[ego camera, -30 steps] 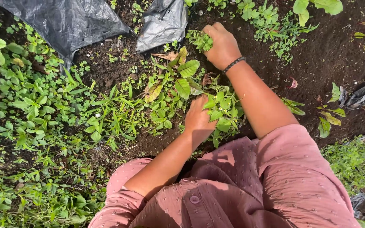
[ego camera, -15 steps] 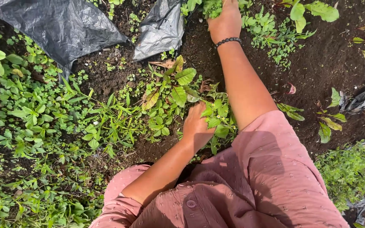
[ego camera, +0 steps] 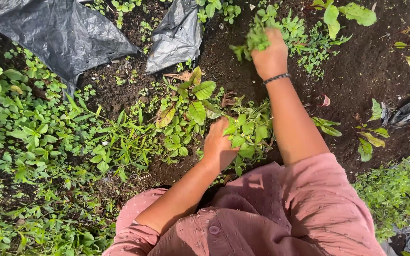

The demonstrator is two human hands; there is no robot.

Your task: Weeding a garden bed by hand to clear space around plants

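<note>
Right hand [ego camera: 272, 58]: fist closed around a tuft of small green weeds [ego camera: 255, 40], held above dark soil [ego camera: 357, 71]. Left hand [ego camera: 218, 144]: fingers curled into a leafy weed clump [ego camera: 247, 130] at ground level. Black plastic sheet [ego camera: 67, 33]: upper left, beside the weeds.

— Where do the hands sit?
— The left hand [ego camera: 218, 144] is at the centre, in a leafy clump [ego camera: 245, 132] just at its three o'clock. The right hand [ego camera: 271, 57] is at one o'clock from it, well apart, with a bunch of small weeds [ego camera: 255, 40] at its ten o'clock.
— And the plastic sheet [ego camera: 62, 33]?
— Toward ten o'clock, lying on the soil [ego camera: 366, 66]. A second fold [ego camera: 176, 35] lies at nine o'clock of the right hand.
— The dense weeds [ego camera: 48, 137]?
— At nine o'clock of the left hand.
</note>
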